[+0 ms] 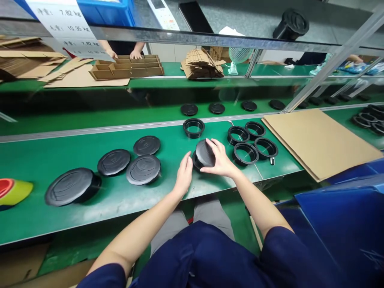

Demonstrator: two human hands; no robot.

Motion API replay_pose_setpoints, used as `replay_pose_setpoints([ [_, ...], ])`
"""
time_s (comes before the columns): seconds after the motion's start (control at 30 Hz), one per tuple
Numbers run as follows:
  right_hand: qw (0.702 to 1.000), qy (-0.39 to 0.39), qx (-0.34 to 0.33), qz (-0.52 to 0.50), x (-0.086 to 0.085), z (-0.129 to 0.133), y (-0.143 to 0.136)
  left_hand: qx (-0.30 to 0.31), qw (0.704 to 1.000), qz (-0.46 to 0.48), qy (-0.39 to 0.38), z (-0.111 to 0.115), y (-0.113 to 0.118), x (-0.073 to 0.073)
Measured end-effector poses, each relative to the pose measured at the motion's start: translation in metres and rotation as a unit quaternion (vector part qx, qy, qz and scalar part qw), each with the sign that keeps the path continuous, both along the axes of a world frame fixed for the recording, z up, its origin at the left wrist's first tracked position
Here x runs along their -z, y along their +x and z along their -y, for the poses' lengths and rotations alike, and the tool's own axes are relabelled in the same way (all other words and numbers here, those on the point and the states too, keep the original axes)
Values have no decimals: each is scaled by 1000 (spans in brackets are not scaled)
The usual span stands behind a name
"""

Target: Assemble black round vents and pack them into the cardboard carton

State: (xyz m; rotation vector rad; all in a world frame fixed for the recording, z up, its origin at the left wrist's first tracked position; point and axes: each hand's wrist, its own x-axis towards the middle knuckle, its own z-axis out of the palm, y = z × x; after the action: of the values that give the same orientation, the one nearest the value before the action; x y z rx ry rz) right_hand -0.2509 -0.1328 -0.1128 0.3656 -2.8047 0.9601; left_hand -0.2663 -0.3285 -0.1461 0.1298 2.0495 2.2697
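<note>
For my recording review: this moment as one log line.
right hand: holds tilted black lid | left hand: beside it, contact unclear | four black rings: right of hands

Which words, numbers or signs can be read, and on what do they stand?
White paper label: "7.82 kg"
Same label: "10.35 kg"
Below, again: "7.82 kg"
Last line and Chinese characters: too blurred.
Black lids: raised marks, too small.
White handheld device: markings too small.
Blue box: pale mark, unreadable.

Place: factory assembly line
Green bench [117, 196]: lined with black discs [113, 161]
Cardboard dividers [135, 72]: under co-worker's hands [136, 55]
Weight sheet [61, 20]: kilogram figures
</note>
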Motion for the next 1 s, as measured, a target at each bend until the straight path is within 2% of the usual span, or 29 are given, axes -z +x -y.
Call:
replay_pose_setpoints([
  [0.07, 999, -8, -2, -48, -12, 8, 9, -23, 996, 3, 89, -1, 6, -17],
  [0.1, 997, -10, -15, -69, -17, 14, 14, 2, 988, 32, 151, -1, 8, -28],
  [0.17, 993, -26, -55, -105, -24, 25, 22, 90, 950, 133, 267, -1, 11, -52],
  [0.23, 985, -65, -80, -136, -24, 34, 27, 131, 912, 208, 329, 1, 13, -71],
  [0.3, 979, -107, -59, -162, -19, 38, 29, 117, 898, 223, 361, 4, 15, -81],
  [0.4, 975, -120, -6, -185, -11, 41, 27, 94, 899, 204, 375, 9, 18, -83],
  [0.5, 975, -138, -6, -174, -8, 42, 22, 107, 908, 176, 366, 10, 19, -81],
  [0.6, 967, -210, -11, -141, -13, 42, 20, 110, 905, 183, 369, 6, 19, -82],
  [0.77, 935, -340, 11, -101, -23, 38, 25, 123, 893, 195, 386, 2, 20, -82],
  [0.9, 934, -352, 7, -66, -20, 39, 32, 116, 882, 197, 412, 2, 21, -80],
  [1.0, 937, -345, 12, -45, -16, 40, 33, 105, 890, 192, 400, 1, 21, -79],
])
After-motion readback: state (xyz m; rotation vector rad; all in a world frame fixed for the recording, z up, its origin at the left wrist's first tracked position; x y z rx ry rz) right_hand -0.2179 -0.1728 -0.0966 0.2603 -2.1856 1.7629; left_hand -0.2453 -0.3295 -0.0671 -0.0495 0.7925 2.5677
